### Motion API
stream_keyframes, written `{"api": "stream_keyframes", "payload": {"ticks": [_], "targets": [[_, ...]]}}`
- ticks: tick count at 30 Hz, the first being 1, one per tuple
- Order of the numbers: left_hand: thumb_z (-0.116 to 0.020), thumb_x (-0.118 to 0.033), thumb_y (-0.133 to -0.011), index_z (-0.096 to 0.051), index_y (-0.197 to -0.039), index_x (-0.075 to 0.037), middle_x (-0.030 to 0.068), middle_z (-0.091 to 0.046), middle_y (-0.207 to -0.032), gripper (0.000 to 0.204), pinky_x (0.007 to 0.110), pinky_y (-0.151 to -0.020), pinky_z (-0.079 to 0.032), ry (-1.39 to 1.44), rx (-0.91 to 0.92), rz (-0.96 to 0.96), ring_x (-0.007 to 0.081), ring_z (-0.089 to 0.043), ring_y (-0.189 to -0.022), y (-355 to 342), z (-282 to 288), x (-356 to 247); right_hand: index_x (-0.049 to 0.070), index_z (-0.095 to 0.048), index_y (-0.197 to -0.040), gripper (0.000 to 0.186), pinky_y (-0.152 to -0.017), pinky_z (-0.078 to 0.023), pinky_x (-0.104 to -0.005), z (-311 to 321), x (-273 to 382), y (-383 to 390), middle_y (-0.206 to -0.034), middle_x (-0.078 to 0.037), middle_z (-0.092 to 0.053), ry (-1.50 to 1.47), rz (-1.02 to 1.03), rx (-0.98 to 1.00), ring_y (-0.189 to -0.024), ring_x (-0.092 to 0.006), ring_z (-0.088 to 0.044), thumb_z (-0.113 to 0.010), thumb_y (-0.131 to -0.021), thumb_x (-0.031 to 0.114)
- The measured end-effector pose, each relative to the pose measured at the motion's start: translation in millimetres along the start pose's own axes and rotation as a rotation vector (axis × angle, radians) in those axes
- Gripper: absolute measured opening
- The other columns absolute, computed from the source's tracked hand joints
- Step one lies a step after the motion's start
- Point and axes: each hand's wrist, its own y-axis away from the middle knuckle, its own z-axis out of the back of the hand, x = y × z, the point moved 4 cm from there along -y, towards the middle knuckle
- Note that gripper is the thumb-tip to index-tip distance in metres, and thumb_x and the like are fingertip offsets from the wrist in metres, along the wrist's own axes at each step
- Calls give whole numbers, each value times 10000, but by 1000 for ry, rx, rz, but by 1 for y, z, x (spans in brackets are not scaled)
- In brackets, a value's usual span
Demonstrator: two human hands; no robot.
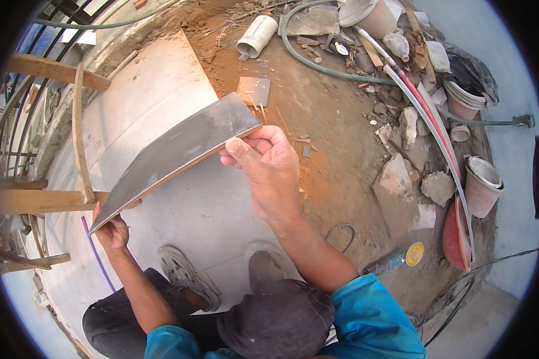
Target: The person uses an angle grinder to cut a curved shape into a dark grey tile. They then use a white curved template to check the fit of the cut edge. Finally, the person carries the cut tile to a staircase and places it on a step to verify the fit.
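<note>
A long dark grey tile (179, 142) with a reddish-brown edge is held up aslant in front of me, its right end farther away than its left. My right hand (274, 170) pinches the right end, thumb on the upper face and fingers underneath. At the lower left end, my left hand (112, 232) grips the tile from beneath, its fingers partly hidden by it. Below spreads a floor of large pale tiles (221, 230), where my feet rest in sandals (188, 276).
Wooden bars (48, 200) jut in from the left beside a purple strip (97, 254). Bare soil (341, 173) on the right carries broken stone (410, 128), a green hose (317, 67), buckets (484, 185), a red basin (455, 239) and a yellow disc (414, 253). A white pipe piece (257, 36) lies ahead.
</note>
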Motion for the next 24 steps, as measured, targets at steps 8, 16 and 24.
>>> {"api": "stream_keyframes", "payload": {"ticks": [8,16,24], "targets": [[-517,-156,-1004,-550,-983,111,218,-691,-843,270,299,-655,-669,26,10,26,288,-727,-761,3,-5,4,-14,-484,-1096,307,-804,-585,-327,1,-1,1,-994,-135,-658,15,-1,5,-883,-183,-684,-712,-900,52],[-541,-151,-987,-603,-938,86,216,-715,-869,250,339,-666,-669,32,26,35,308,-739,-772,3,3,3,-28,-471,-1098,337,-789,-583,-311,3,-2,5,-1005,-145,-636,-3,-27,-2,-901,-191,-678,-726,-894,57],[-555,-154,-981,-580,-972,101,220,-708,-876,256,324,-656,-670,32,21,22,302,-736,-767,2,0,2,-18,-482,-1098,322,-798,-584,-317,0,0,2,-998,-131,-651,7,-20,13,-890,-186,-681,-721,-900,71]]}}
